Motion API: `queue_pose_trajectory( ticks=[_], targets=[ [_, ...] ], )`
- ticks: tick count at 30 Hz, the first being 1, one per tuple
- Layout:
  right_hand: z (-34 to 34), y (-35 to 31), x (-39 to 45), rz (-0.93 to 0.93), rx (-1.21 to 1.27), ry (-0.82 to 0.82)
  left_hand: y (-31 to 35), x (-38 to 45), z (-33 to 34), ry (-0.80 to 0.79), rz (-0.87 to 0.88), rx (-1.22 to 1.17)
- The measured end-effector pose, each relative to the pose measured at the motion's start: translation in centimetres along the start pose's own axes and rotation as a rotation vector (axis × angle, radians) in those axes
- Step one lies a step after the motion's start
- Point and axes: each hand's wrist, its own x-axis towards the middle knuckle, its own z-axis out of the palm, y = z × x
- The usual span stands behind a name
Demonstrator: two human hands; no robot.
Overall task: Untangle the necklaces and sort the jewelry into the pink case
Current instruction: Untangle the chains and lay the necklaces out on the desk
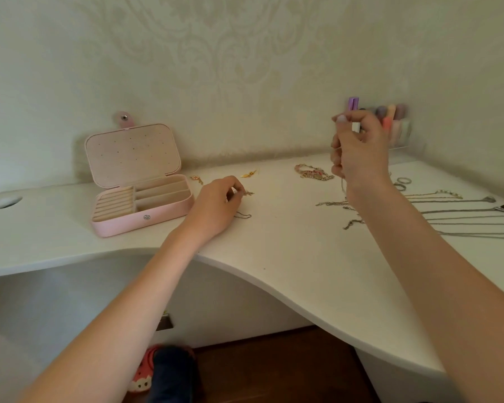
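The pink case [146, 219] lies open on the white desk [288, 257], lid up, its ring rolls and slots bare. My left hand [216, 207] rests on the desk right of the case and pinches a thin chain [243, 215] near a small pendant [249, 193]. My right hand [360, 152] is raised above the desk, fingers curled around a fine chain that hangs down toward tangled silver chains [336, 203]. Several silver necklaces [463, 212] lie stretched out at the right.
A heap of pink and gold bracelets [312, 171] sits behind my right hand. Gold earrings [249, 173] and a small pink piece [197, 178] lie near the case. Rings [403, 183] lie at the right. A clear holder of nail polishes [393, 123] stands by the wall.
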Motion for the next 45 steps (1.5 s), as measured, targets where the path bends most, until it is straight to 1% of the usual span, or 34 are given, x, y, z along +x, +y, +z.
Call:
queue_pose_trajectory(
  ticks=[3, 4, 5, 6, 7, 10, 12, 13, 14, 18, 20, 23, 26, 30, 32, 36, 41, 45],
  targets=[
    [0.4, 0.3, -0.3, 0.067, 0.004, -0.147, 0.2, -0.2, 0.3, -0.031, 0.060, 0.170],
    [0.6, 0.3, -0.5, 0.081, -0.001, -0.207, 0.4, -0.3, 0.4, -0.013, 0.084, 0.183],
    [0.9, 0.3, -0.7, 0.085, -0.018, -0.269, 0.8, -0.4, 0.5, 0.011, 0.100, 0.128],
    [1.1, 0.3, -0.9, 0.075, -0.050, -0.332, 1.4, -0.6, 0.5, 0.027, 0.097, -0.012],
    [1.4, 0.3, -1.1, 0.048, -0.098, -0.391, 2.2, -0.7, 0.4, 0.017, 0.071, -0.205],
    [1.6, 0.4, -1.4, -0.066, -0.277, -0.496, 4.9, -0.9, -0.2, -0.158, -0.032, -0.772],
    [1.4, 0.4, -1.4, -0.085, -0.318, -0.505, 5.8, -0.8, -0.4, -0.248, -0.088, -1.028],
    [1.2, 0.5, -1.3, -0.084, -0.317, -0.495, 6.0, -0.8, -0.4, -0.265, -0.105, -1.093],
    [1.0, 0.5, -1.2, -0.082, -0.308, -0.480, 6.1, -0.9, -0.4, -0.261, -0.109, -1.103],
    [0.6, 0.4, -0.8, -0.032, -0.261, -0.428, 5.2, -1.0, 0.0, -0.192, -0.082, -0.980],
    [0.7, 0.3, -0.8, -0.002, -0.208, -0.428, 4.7, -1.0, -0.2, -0.159, -0.098, -0.938],
    [0.6, 0.3, -0.7, 0.021, -0.139, -0.386, 3.8, -0.9, -0.7, -0.127, -0.142, -0.895],
    [0.2, 0.2, -0.4, 0.075, 0.039, -0.310, 3.1, -1.1, -1.0, -0.134, -0.178, -0.853],
    [-0.9, 0.0, 0.5, 0.257, 0.396, -0.208, 2.3, -1.7, -1.1, -0.131, -0.202, -0.824],
    [-1.3, 0.3, 1.1, 0.341, 0.498, -0.168, 2.0, -2.1, -1.3, -0.127, -0.204, -0.799],
    [-2.1, 0.8, 1.4, 0.409, 0.518, -0.123, 1.7, -2.6, -1.8, -0.136, -0.207, -0.690],
    [-3.1, 0.2, 0.8, 0.410, 0.541, -0.044, 2.3, -3.6, -2.1, -0.131, -0.198, -0.593],
    [-6.2, -0.4, -0.2, 0.357, 0.444, -0.018, 3.7, -4.3, -1.1, -0.125, -0.133, -0.526]
  ],
)
